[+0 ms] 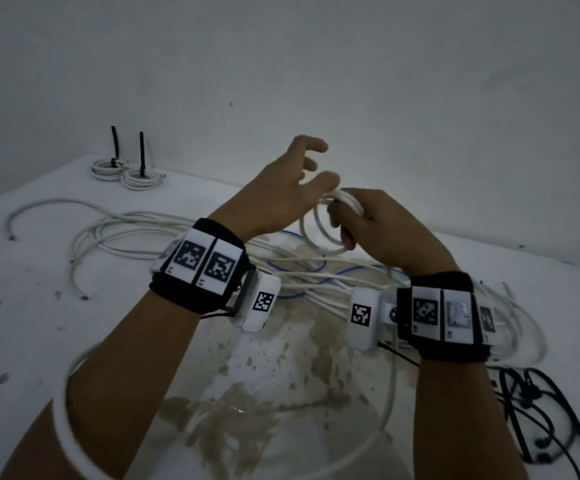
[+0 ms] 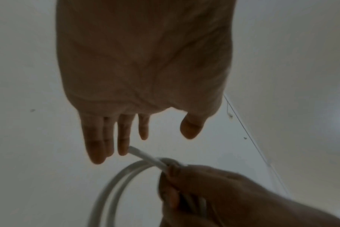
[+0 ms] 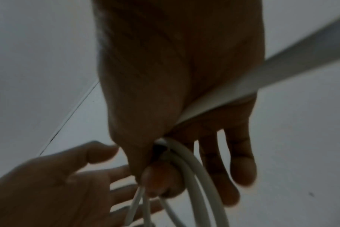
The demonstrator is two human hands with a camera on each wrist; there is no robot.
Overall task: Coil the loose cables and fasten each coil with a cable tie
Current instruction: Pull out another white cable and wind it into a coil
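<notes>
White table, stained, plain wall behind: coiling in progress.
Right hand pinches the white coil under its thumb, loops hanging below the fingers. Left hand is spread and holds nothing, fingertips just beside the cable end poking out past the right thumb. Probably best: keep the pinch, tuck that end in, then take a tie from right of the right wrist. Two tied coils lie well beyond the left fingers.
</notes>
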